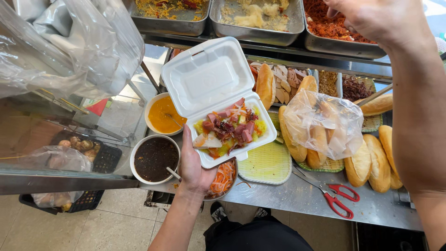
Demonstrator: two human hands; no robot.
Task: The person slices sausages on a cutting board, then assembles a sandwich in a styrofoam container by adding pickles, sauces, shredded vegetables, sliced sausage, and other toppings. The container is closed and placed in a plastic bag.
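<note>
Street food stall: steel counter (297, 197) stacked with baguettes (371, 162), steel trays (255, 32) of fillings on a shelf above, sauce bowls (154, 159), red scissors (337, 197), plastic bags (69, 42) hanging, tiled pavement (116, 223) below.

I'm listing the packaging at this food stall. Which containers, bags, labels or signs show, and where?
Foam clamshell box: white, hinged lid open, filled, held by the left hand.
Plastic bag: clear, crumpled, over the bread rolls, right of the box.
Labels, signs, screens: none visible.
</note>
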